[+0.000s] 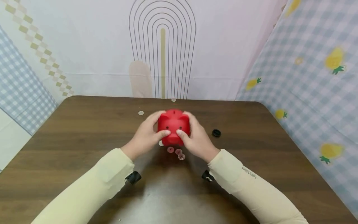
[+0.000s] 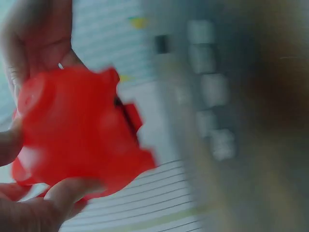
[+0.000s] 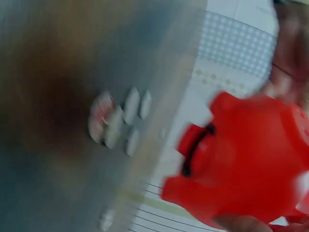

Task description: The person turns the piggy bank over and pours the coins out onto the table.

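A red piggy bank is held up over the table, its face and coin slot toward the head camera. My left hand grips one side of it, thumb across the face. On the opposite side my right hand grips it the same way. Short feet and a dark-edged opening in the belly show on the piggy bank in the right wrist view. Several coins lie on the table just below it, one partly hidden behind the left hand.
The brown wooden table reaches a patterned cloth backdrop. A small round black stopper lies right of the right hand. One coin sits at the back left and another coin at the far edge.
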A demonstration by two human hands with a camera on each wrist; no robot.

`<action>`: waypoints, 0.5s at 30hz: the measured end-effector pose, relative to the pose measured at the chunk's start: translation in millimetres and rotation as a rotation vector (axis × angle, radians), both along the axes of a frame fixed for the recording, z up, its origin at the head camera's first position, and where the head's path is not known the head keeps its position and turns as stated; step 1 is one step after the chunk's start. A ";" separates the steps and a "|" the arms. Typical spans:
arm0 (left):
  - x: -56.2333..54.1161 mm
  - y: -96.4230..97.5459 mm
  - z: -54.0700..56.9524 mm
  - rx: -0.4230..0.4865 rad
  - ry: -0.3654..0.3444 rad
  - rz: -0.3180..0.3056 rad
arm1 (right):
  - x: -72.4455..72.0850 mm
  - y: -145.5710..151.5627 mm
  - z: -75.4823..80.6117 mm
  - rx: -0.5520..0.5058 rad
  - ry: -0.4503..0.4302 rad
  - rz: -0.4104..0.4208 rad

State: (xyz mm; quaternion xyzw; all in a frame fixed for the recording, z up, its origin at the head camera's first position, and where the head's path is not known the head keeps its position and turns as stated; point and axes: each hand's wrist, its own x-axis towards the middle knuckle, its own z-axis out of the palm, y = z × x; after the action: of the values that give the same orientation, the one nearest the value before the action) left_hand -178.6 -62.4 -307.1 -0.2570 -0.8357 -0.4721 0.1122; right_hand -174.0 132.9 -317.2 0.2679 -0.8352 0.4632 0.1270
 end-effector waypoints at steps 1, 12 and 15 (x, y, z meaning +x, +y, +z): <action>-4.0 -0.5 -5.4 -0.007 -0.091 0.019 | -1.8 -0.5 -2.3 0.028 -0.102 -0.015; 7.7 7.4 -0.4 0.006 0.120 -0.005 | 0.7 5.3 -10.8 -0.084 0.208 0.018; 6.3 6.1 -0.6 -0.005 0.155 -0.014 | -1.3 3.8 -11.8 -0.056 0.258 0.007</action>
State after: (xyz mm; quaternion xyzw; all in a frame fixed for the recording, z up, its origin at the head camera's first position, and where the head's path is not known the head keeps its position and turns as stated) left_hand -172.2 -56.4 -307.7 -0.2990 -0.8238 -0.4496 0.1728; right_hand -175.4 136.6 -329.0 0.3247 -0.7978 0.4483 0.2390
